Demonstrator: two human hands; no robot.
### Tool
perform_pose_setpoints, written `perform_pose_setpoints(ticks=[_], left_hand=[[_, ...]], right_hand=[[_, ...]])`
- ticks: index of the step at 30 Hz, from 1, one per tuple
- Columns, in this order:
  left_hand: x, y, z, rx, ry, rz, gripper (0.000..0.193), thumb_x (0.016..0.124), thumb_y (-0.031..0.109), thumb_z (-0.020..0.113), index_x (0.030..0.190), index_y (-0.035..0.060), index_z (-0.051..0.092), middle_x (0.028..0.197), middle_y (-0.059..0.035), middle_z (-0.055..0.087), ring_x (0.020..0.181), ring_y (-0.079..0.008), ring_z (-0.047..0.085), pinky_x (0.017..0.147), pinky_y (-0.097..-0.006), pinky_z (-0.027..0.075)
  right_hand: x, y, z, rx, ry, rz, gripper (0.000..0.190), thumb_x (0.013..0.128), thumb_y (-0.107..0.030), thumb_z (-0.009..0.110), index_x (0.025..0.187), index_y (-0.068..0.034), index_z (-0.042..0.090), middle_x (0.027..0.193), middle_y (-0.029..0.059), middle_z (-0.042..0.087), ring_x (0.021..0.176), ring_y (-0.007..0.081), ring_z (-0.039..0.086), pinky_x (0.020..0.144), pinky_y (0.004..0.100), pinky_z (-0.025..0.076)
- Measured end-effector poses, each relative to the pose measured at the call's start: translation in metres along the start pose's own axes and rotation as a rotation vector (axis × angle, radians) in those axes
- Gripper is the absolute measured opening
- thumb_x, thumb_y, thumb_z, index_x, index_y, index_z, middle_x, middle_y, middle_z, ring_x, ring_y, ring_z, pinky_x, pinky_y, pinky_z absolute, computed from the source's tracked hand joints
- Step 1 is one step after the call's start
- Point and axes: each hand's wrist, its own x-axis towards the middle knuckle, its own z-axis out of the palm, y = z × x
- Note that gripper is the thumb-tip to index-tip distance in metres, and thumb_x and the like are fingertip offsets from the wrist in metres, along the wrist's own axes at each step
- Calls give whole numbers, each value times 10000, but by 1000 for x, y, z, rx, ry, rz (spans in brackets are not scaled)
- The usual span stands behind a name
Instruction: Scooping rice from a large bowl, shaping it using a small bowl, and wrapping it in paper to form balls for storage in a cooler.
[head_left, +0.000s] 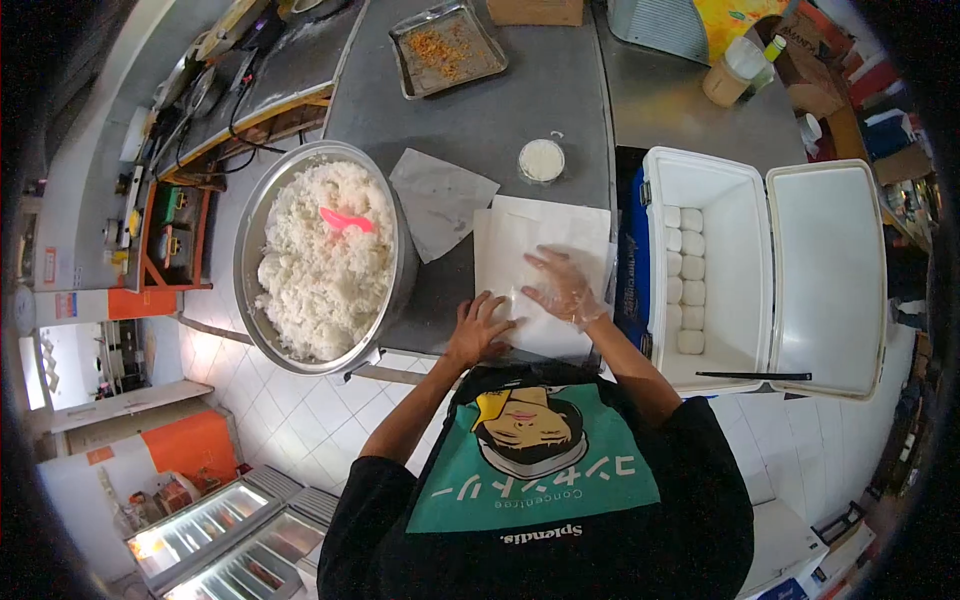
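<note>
A stack of white paper sheets (540, 225) lies on the dark worktop before me. My right hand (561, 289), in a clear plastic glove, rests flat on it with the fingers spread. Bare, my left hand (480, 328) touches the near left edge of the stack, its fingers apart; no held object shows. A translucent sheet (442, 199) lies flat just beyond the stack's left side. Farther left, a large metal pot (247, 307) is heaped with cooked white rice (322, 277), a pink rice paddle (346, 220) stuck in it. A small round container (541, 160) of rice stands past the paper.
On my right, an open cooler (724, 300) holds rows of rounded white bundles (694, 268); its lid (823, 277) is swung outward. A metal tray (491, 64) with orange-brown food shreds is at the far end, near a cardboard box (535, 11). A sauce bottle (726, 81) stands far right.
</note>
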Motion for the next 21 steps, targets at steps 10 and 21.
perform_pose_setpoints(ticks=[10,21], left_hand=[[14,-13,-2,-189,10,-40,154,815,277,741,926,171,749,1328,-47,565,1352,-348,389,1079,-648,254],[10,-1,-15,-18,-143,212,303,781,261,767,1058,191,665,1348,-94,487,1356,-357,351,1136,-676,170]], right_hand=[[-97,-23,-28,91,150,142,479,870,-321,739,1246,-50,619,1231,182,630,1172,362,579,1028,451,455],[-121,-25,-2,-177,-78,52,534,794,-530,724,1137,-121,721,1286,189,594,1262,410,491,1087,504,375]])
